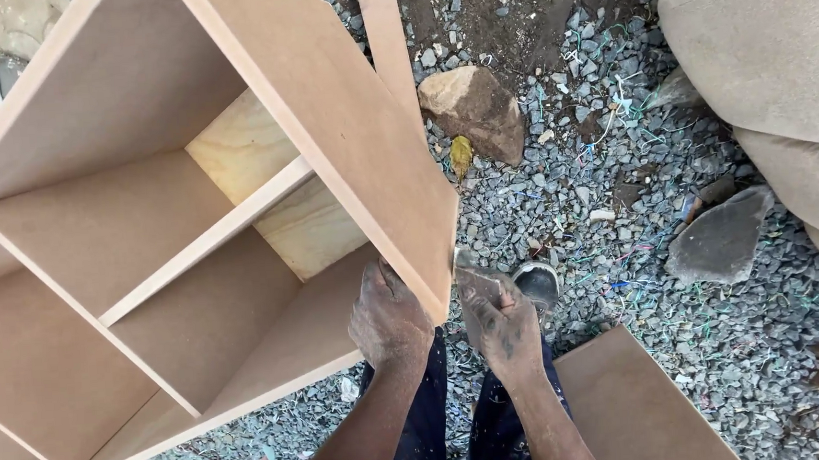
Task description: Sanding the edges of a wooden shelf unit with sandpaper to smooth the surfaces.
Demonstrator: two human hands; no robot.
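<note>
L hand [389,320] fingers pressed flat on shelf unit [179,236] at 9 o'clock, R hand [505,327] pinching grey sanding pad [479,288] at panel corner—likely risk: pad slips, knuckles scrape edge.

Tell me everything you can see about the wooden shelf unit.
The wooden shelf unit is an open box of pale brown boards with inner dividers and a lighter plywood back. It looks unfinished and lies tilted on grey gravel. The left hand rests inside its corner; the right hand holds a small flat piece at its outer edge.

Gravel ground [619,196]: shelf unit [144,277], rock [474,110], board [633,406].
</note>
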